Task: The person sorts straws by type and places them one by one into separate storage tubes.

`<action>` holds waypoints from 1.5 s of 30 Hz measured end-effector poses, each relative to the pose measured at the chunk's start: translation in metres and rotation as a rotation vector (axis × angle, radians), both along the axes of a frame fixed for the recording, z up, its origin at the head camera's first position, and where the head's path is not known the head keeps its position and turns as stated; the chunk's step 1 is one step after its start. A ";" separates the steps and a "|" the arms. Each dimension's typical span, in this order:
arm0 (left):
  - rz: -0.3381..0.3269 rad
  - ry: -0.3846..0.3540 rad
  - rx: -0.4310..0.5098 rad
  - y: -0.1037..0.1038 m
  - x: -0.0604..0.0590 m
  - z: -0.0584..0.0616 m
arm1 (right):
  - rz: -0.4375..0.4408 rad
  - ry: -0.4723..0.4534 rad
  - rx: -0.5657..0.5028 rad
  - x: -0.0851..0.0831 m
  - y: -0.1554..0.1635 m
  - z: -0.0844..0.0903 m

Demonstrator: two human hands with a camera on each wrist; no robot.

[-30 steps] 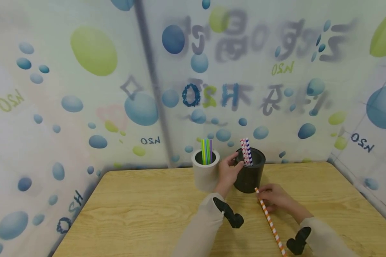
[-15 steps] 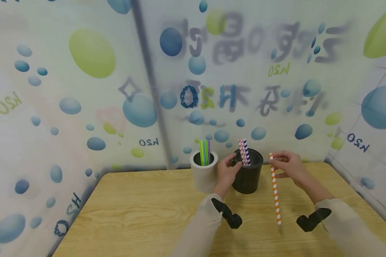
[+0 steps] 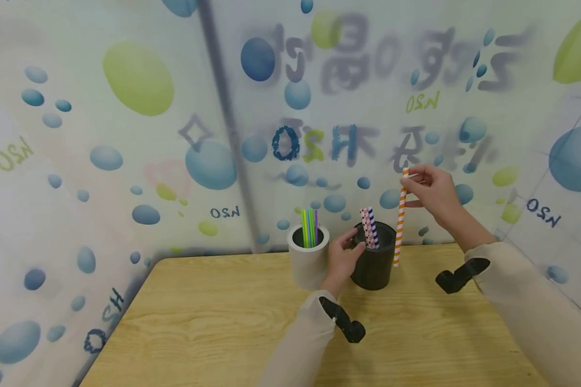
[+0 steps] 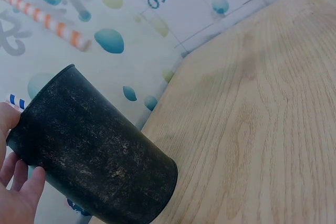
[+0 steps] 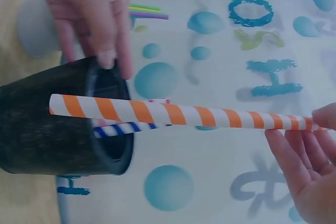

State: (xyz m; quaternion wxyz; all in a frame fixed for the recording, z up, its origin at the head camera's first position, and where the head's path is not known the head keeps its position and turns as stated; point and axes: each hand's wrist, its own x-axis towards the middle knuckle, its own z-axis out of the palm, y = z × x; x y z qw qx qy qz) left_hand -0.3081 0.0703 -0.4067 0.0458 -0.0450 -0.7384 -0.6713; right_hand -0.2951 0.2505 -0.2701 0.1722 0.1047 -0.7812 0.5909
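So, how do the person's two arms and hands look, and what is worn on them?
Both arms wear loose long sleeves of pale beige cloth, the left sleeve and the right sleeve. A small black device sits at each wrist, the left device and the right device. The left hand and right hand are bare: no gloves, no rings visible.

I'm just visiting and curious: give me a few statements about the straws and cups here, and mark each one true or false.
1. The right hand pinches the orange striped straw near its top. True.
2. That straw lies flat on the table. False: it hangs upright beside the black cup.
3. The left hand grips the white cup. False: its grip is on the black cup.
4. The white cup holds green and purple straws. True.
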 end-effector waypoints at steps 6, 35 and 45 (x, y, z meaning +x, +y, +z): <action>0.005 -0.012 -0.003 0.000 0.000 0.001 | -0.057 0.025 0.028 -0.009 -0.007 0.019; 0.003 -0.020 -0.006 0.000 0.000 0.001 | 0.038 -0.177 0.195 -0.038 -0.007 -0.031; -0.003 -0.019 -0.008 -0.001 0.000 0.000 | 0.043 -0.257 0.284 -0.038 -0.011 -0.052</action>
